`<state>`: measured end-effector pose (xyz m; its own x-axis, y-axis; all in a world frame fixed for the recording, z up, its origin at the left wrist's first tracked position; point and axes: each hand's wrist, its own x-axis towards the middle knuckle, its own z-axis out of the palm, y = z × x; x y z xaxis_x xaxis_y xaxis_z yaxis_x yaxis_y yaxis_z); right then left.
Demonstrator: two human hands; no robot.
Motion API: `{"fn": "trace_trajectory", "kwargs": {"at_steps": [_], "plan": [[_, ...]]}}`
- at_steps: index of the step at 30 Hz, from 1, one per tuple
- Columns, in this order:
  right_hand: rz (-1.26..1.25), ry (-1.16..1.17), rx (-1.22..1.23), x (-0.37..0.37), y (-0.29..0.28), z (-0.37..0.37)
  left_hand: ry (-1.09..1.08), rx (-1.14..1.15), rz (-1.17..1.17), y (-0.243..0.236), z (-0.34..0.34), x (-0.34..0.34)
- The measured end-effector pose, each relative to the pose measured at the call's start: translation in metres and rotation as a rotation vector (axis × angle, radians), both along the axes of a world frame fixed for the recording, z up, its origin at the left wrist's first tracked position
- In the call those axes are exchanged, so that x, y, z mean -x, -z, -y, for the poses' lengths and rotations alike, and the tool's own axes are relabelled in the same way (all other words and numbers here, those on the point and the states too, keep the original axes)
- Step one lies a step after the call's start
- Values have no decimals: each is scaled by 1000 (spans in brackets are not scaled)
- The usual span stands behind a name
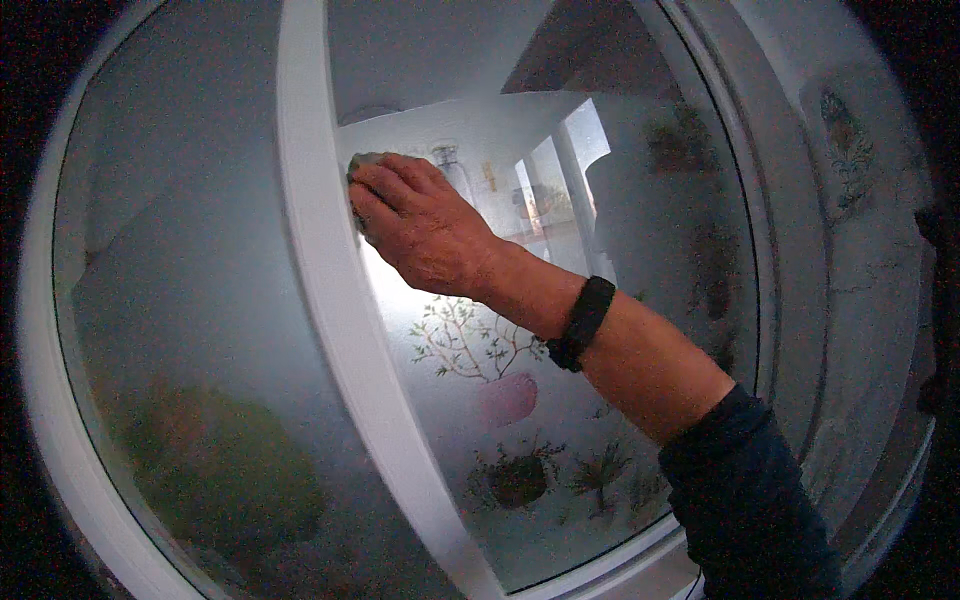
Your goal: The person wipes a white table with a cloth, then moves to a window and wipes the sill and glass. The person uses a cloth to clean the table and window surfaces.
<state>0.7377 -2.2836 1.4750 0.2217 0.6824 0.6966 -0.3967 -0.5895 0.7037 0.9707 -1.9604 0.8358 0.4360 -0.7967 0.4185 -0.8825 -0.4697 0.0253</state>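
Note:
My right hand (425, 220) reaches up from the lower right and presses against a window pane (540, 130), close to the white upright frame bar (340, 300). Its fingers are closed over what looks like a grey-green cloth (362, 160), which shows only at the fingertips; the hand hides the rest. A black band (585, 322) is around the wrist, below it a dark sleeve (745, 490). My left hand is out of view.
Left of the bar is a second, hazy pane (190, 250) with a blurred green plant (220, 470) behind it. Through the right pane show a leafy plant (460, 340), a pink pot (508, 398) and a dark pot (517, 482). A pale wall (870, 300) lies right.

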Motion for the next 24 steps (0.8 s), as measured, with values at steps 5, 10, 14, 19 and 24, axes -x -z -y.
{"fn": "trace_trajectory", "kwargs": {"at_steps": [5, 10, 14, 19, 24], "plan": [[15, 95, 8, 12, -32, 15, -21, -62, 20, 3, 1, -5], [206, 181, -64, 42, -77, 29, -41, -101, 51, 8, -3, -8], [480, 268, -139, 89, -103, 68, -58, -133, 72, 12, -5, -9], [714, 467, -321, 198, -105, 109, -70, -176, 114, 20, -4, -12], [792, 878, -393, 338, -58, 159, -89, -212, 196, 45, -4, -23]]}}
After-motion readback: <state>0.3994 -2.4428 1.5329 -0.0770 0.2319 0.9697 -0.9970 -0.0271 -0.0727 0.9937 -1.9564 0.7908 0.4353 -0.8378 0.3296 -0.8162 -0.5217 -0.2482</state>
